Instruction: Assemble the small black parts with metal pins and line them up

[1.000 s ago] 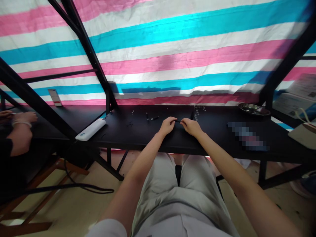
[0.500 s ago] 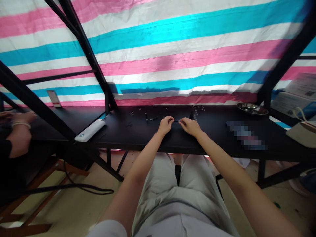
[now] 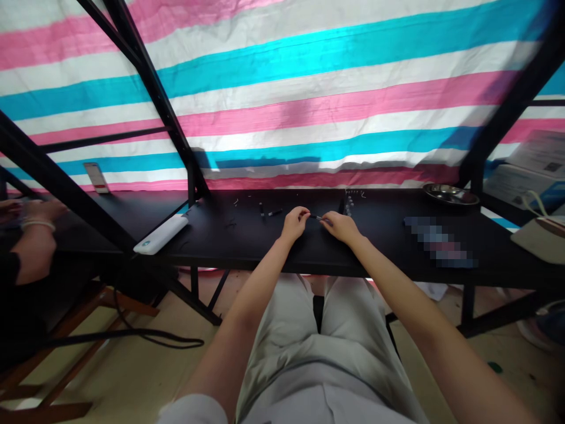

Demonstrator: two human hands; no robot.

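Above the front half of the black table, a thin dark rod with a paler right part (image 3: 315, 217) spans the gap between my hands; its exact kind is too small to make out. My left hand (image 3: 295, 225) pinches its left end with thumb and fingertips. At the other end, my right hand (image 3: 342, 227) is closed in a pinch too. Left of my hands, one short dark cylinder with a pale end (image 3: 261, 209) seems to stand, and a similar dark cylinder (image 3: 276, 212) lies on its side. Several small clear pieces (image 3: 349, 203) sit just beyond my right hand.
The black table (image 3: 220, 247) also bears a long white case (image 3: 162, 233), a shiny metal dish (image 3: 451, 194) and a pixelated object (image 3: 441, 242). Black frame bars (image 3: 154, 88) slant up at left. Another person's hand (image 3: 39, 215) is at the far left.
The rod's tilt between my hands has changed slightly, and more of its paler part shows by my right fingers. My hands have hardly moved.
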